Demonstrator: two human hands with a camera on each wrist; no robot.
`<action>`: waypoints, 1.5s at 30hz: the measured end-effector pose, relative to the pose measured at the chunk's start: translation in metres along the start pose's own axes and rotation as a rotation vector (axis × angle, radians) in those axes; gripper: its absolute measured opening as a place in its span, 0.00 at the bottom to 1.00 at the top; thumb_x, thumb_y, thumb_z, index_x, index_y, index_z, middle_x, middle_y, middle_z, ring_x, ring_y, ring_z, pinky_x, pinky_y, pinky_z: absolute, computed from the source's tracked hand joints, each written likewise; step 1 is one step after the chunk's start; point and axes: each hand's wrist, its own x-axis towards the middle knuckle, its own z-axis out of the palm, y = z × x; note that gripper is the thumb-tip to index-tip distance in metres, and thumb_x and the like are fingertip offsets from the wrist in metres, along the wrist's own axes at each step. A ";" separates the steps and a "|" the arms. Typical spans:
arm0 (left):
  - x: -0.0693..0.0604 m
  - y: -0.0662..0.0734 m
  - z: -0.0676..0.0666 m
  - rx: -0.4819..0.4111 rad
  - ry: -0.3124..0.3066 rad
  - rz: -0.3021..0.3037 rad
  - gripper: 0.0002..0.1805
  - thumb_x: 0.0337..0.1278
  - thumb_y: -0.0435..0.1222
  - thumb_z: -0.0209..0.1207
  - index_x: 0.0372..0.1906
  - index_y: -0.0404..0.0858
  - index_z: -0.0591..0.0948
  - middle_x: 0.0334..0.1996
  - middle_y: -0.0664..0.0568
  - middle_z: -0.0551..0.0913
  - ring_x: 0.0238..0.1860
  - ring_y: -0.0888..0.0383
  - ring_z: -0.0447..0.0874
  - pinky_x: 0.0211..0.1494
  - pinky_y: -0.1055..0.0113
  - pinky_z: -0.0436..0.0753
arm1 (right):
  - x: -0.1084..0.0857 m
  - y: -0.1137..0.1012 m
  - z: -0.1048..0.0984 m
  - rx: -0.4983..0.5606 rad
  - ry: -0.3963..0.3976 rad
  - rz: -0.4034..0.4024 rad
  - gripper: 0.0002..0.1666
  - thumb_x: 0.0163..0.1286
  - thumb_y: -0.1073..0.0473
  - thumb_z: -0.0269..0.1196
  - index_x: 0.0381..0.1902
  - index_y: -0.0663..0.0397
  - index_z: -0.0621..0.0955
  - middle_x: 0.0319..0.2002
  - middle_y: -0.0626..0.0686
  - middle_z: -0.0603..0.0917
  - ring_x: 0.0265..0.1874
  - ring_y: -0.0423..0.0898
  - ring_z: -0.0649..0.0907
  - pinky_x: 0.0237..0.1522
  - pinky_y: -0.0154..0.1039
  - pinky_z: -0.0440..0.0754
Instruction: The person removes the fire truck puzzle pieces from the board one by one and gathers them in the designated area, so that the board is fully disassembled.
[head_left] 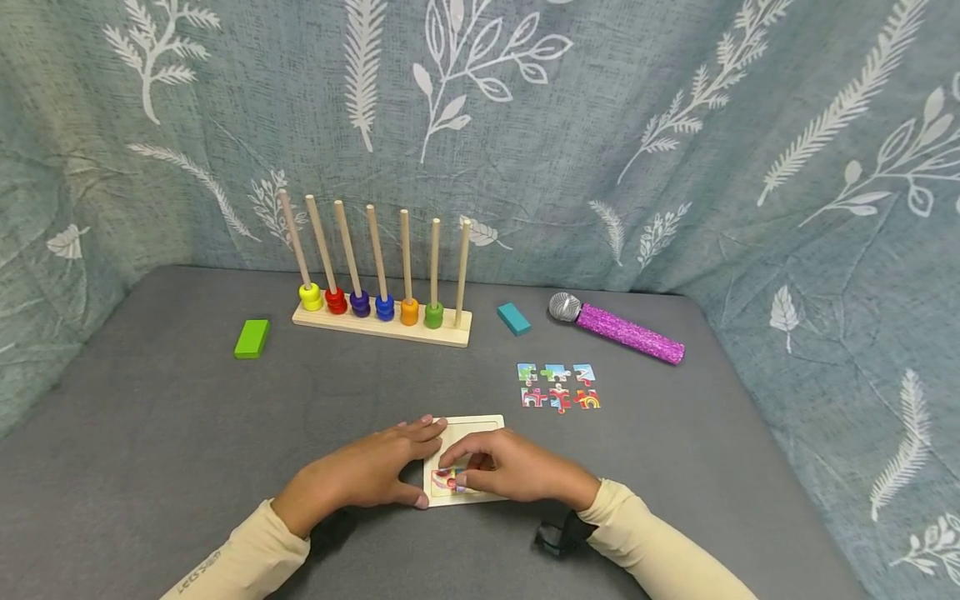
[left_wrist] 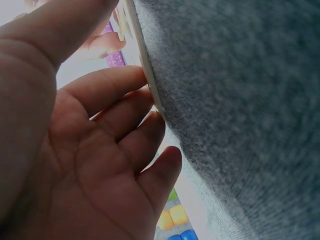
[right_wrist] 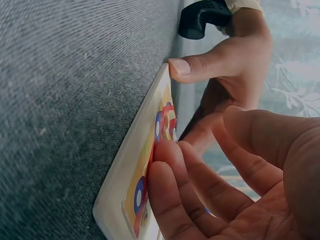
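A small wooden puzzle tray (head_left: 471, 423) lies at the front middle of the table, with colourful jigsaw pieces (head_left: 442, 481) in its near part. My left hand (head_left: 375, 467) rests along the tray's left side, with its thumb (right_wrist: 181, 69) at a corner. Over the tray is my right hand (head_left: 517, 468), its fingertips touching the pieces. In the right wrist view these pieces (right_wrist: 139, 196) show red and blue wheel shapes and lie flat in the tray; the right thumb (right_wrist: 245, 120) stands apart from them. The right hand partly hides the tray.
Several loose jigsaw pieces (head_left: 558, 397) lie in two rows right of the tray. Behind stand a peg rack (head_left: 382, 327) with coloured beads, a green block (head_left: 252, 339), a teal block (head_left: 513, 319) and a purple glittery microphone (head_left: 630, 333). A patterned curtain (head_left: 525, 167) hangs behind.
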 end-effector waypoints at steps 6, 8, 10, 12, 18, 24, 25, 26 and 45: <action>-0.001 0.000 0.001 -0.001 0.004 0.002 0.41 0.49 0.44 0.72 0.66 0.29 0.71 0.72 0.43 0.62 0.73 0.45 0.54 0.70 0.47 0.58 | -0.001 0.000 0.001 -0.023 0.014 -0.061 0.12 0.69 0.66 0.62 0.50 0.56 0.82 0.47 0.48 0.83 0.35 0.32 0.78 0.37 0.30 0.79; -0.001 0.000 0.002 -0.004 0.002 0.006 0.41 0.49 0.44 0.72 0.66 0.30 0.71 0.72 0.43 0.63 0.73 0.45 0.55 0.69 0.47 0.59 | 0.000 -0.001 0.002 -0.033 0.011 -0.079 0.12 0.68 0.67 0.62 0.49 0.56 0.83 0.48 0.47 0.82 0.38 0.33 0.77 0.38 0.30 0.79; -0.002 0.000 0.003 -0.009 -0.001 0.010 0.41 0.49 0.44 0.72 0.66 0.30 0.71 0.72 0.43 0.63 0.73 0.44 0.55 0.69 0.46 0.59 | 0.000 -0.002 0.004 -0.037 0.009 -0.087 0.12 0.68 0.68 0.62 0.48 0.56 0.83 0.48 0.47 0.81 0.39 0.35 0.78 0.37 0.30 0.79; -0.003 -0.001 0.004 -0.015 -0.001 0.014 0.41 0.49 0.44 0.71 0.67 0.30 0.71 0.72 0.43 0.62 0.73 0.44 0.55 0.69 0.46 0.59 | 0.001 -0.003 0.005 -0.047 0.013 -0.091 0.12 0.68 0.68 0.62 0.47 0.57 0.84 0.48 0.47 0.81 0.39 0.37 0.78 0.36 0.30 0.79; -0.003 -0.002 0.005 -0.023 0.006 0.010 0.43 0.49 0.44 0.71 0.69 0.31 0.69 0.72 0.43 0.62 0.73 0.45 0.55 0.69 0.46 0.58 | 0.007 -0.003 0.008 -0.112 0.050 -0.127 0.11 0.65 0.70 0.63 0.45 0.58 0.84 0.44 0.48 0.82 0.38 0.37 0.79 0.39 0.28 0.79; -0.005 -0.002 0.005 -0.012 0.007 0.018 0.42 0.49 0.44 0.71 0.67 0.31 0.70 0.72 0.44 0.62 0.73 0.45 0.55 0.69 0.46 0.59 | 0.011 -0.003 0.012 -0.152 0.024 -0.126 0.07 0.67 0.67 0.64 0.42 0.57 0.85 0.37 0.47 0.83 0.32 0.29 0.75 0.36 0.26 0.77; -0.005 -0.002 0.005 -0.009 0.008 0.020 0.41 0.49 0.44 0.71 0.67 0.30 0.70 0.72 0.44 0.62 0.73 0.45 0.55 0.69 0.47 0.59 | 0.011 -0.003 0.012 -0.155 0.015 -0.121 0.06 0.67 0.66 0.64 0.41 0.56 0.85 0.36 0.47 0.83 0.31 0.28 0.74 0.35 0.25 0.76; -0.005 -0.002 0.005 -0.007 0.009 0.022 0.41 0.49 0.44 0.71 0.67 0.30 0.71 0.72 0.44 0.62 0.73 0.45 0.55 0.69 0.47 0.60 | 0.012 -0.002 0.013 -0.156 0.008 -0.116 0.06 0.67 0.66 0.64 0.41 0.56 0.85 0.35 0.46 0.83 0.31 0.28 0.74 0.35 0.25 0.76; 0.000 0.002 -0.001 0.030 -0.007 -0.001 0.38 0.51 0.44 0.71 0.65 0.31 0.73 0.72 0.43 0.63 0.73 0.44 0.55 0.69 0.46 0.60 | 0.001 0.002 -0.013 -0.095 0.179 -0.064 0.12 0.67 0.71 0.60 0.46 0.63 0.85 0.33 0.47 0.83 0.29 0.33 0.75 0.32 0.30 0.77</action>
